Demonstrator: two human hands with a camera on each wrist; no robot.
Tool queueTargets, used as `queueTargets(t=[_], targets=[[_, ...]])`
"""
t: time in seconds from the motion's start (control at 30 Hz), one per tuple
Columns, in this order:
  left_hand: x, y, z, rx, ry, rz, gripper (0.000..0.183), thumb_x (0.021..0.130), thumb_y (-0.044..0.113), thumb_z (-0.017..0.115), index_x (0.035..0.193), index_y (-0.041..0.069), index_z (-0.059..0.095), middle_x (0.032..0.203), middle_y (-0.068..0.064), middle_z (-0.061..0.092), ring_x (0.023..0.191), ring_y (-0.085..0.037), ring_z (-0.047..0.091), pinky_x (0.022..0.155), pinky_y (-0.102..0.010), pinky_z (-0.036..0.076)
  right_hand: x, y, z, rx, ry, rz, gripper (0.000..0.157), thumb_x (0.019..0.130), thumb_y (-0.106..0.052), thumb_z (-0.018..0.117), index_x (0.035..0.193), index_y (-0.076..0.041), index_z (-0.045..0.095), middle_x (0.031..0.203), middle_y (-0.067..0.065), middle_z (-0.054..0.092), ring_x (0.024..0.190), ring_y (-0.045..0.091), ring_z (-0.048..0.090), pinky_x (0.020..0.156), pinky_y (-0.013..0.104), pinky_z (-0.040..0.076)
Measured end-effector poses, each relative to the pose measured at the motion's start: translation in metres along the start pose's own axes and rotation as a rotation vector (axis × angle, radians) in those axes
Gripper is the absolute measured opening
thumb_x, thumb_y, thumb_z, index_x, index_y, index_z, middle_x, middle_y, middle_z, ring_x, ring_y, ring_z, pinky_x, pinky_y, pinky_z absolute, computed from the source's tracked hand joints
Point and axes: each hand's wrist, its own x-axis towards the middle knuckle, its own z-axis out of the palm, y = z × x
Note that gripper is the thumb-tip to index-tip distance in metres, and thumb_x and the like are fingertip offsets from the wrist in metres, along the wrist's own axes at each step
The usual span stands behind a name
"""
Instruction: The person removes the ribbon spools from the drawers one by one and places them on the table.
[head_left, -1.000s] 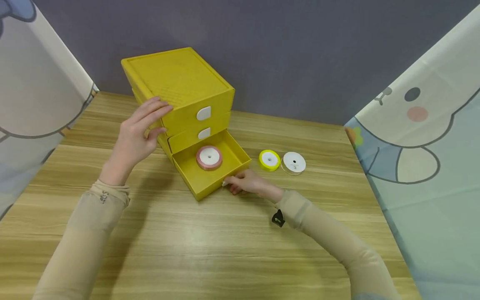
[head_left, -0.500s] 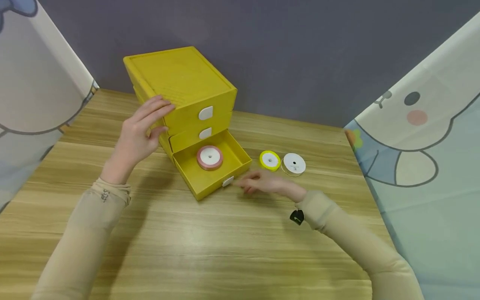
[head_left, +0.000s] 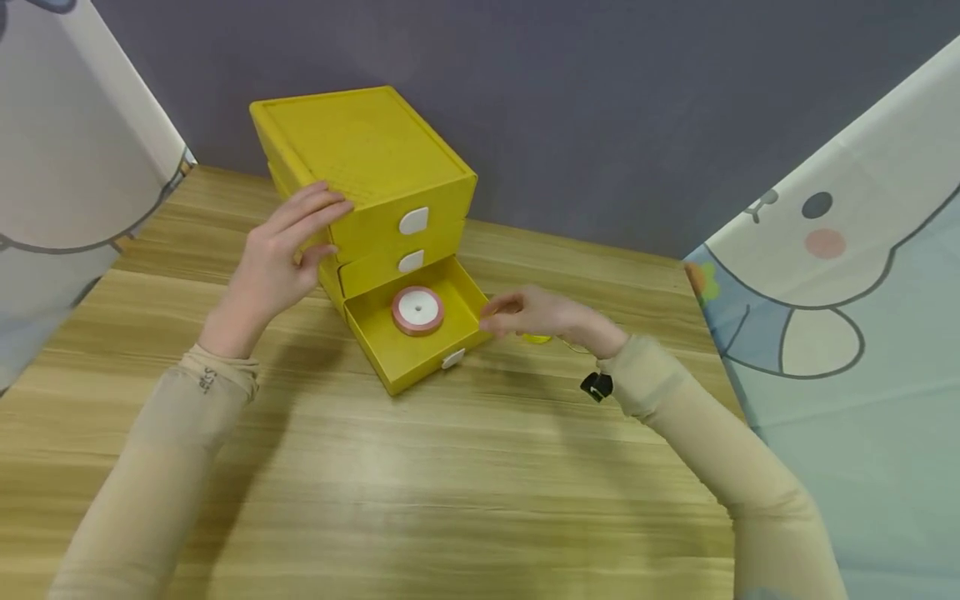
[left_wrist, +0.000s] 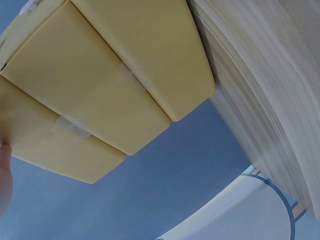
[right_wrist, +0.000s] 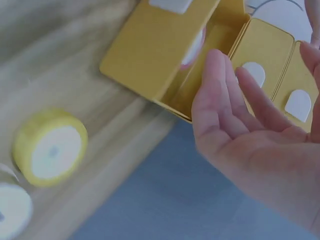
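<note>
My left hand (head_left: 277, 250) rests on the upper front left edge of a yellow drawer cabinet (head_left: 367, 150), fingers on its top. The bottom drawer (head_left: 390, 365) stands pulled out, and a pink ribbon spool (head_left: 417, 311) lies flat inside it. Beside the drawer's right corner my right hand (head_left: 543, 313) hovers, fingers loosely bent, holding nothing. In the right wrist view a yellow ribbon spool (right_wrist: 54, 150) and a white spool (right_wrist: 10, 212) lie on the table; in the head view the right hand hides most of both.
The wooden table (head_left: 390, 483) runs up to a grey back panel (head_left: 585, 125). Printed cartoon cloth (head_left: 810, 333) borders the right side, with more cloth at the left. White tabs (head_left: 413, 220) mark the drawer fronts.
My right hand has let go of the bottom drawer's white tab and moved up and right, over the loose spools. The left hand stays on the cabinet.
</note>
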Motion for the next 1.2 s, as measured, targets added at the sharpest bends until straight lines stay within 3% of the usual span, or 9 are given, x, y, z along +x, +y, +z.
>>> queueTargets(t=[0.23,0.47,0.67,0.8,0.97,1.13,1.2], targets=[[0.001,0.001,0.0,0.007,-0.007,0.0,0.051,0.074,-0.023,0.064,0.12,-0.001,0.065,0.124,-0.019,0.063,0.13,-0.031,0.051,0.117,-0.026,0.039,0.013,-0.023,-0.01,-0.145,-0.047,-0.102,0.053,0.09,-0.024,0.065,0.137,-0.005,0.051,0.122,0.015,0.064,0.112,0.025,0.06,0.1,0.036,0.051],[0.001,0.0,0.0,0.006,-0.003,0.001,0.051,0.073,-0.024,0.064,0.119,0.0,0.065,0.123,-0.019,0.063,0.129,-0.031,0.051,0.115,-0.025,0.04,0.034,-0.05,-0.012,-0.326,-0.102,-0.079,0.063,0.086,-0.035,0.068,0.141,-0.012,0.047,0.135,0.015,0.055,0.124,0.027,0.051,0.105,0.042,0.047],[0.001,0.001,0.001,-0.001,-0.006,-0.003,0.051,0.073,-0.024,0.064,0.119,0.0,0.065,0.123,-0.019,0.063,0.129,-0.031,0.051,0.116,-0.024,0.04,0.058,-0.065,-0.009,-0.322,-0.14,-0.085,0.071,0.084,-0.034,0.07,0.144,-0.008,0.042,0.145,0.017,0.047,0.133,0.03,0.046,0.112,0.04,0.044],[0.0,0.002,0.003,0.003,-0.012,-0.004,0.051,0.074,-0.023,0.064,0.12,-0.001,0.065,0.124,-0.018,0.063,0.13,-0.03,0.05,0.117,-0.024,0.039,0.071,-0.068,-0.001,-0.344,-0.157,-0.058,0.072,0.085,-0.034,0.07,0.146,-0.007,0.041,0.145,0.014,0.048,0.125,0.023,0.049,0.107,0.035,0.047],[0.001,0.003,0.005,0.053,-0.096,-0.004,0.048,0.079,-0.019,0.062,0.124,-0.001,0.061,0.128,-0.018,0.06,0.133,-0.031,0.047,0.119,-0.025,0.036,0.086,-0.059,0.012,-0.359,-0.187,-0.067,0.068,0.084,-0.028,0.071,0.142,-0.006,0.044,0.137,0.011,0.053,0.115,0.019,0.05,0.102,0.029,0.047],[0.003,0.004,0.007,0.075,-0.144,-0.006,0.047,0.082,-0.015,0.062,0.127,-0.001,0.06,0.132,-0.017,0.059,0.134,-0.031,0.045,0.119,-0.026,0.036,0.098,-0.051,0.02,-0.387,-0.15,-0.037,0.074,0.08,-0.025,0.074,0.143,-0.005,0.041,0.14,0.013,0.05,0.123,0.024,0.048,0.108,0.03,0.045],[0.002,0.004,0.007,0.077,-0.146,-0.006,0.047,0.082,-0.015,0.063,0.127,-0.001,0.06,0.132,-0.017,0.059,0.135,-0.031,0.045,0.119,-0.026,0.036,0.102,-0.051,0.022,-0.416,-0.144,0.001,0.081,0.079,-0.026,0.074,0.147,-0.007,0.035,0.146,0.011,0.044,0.126,0.026,0.046,0.108,0.036,0.046]])
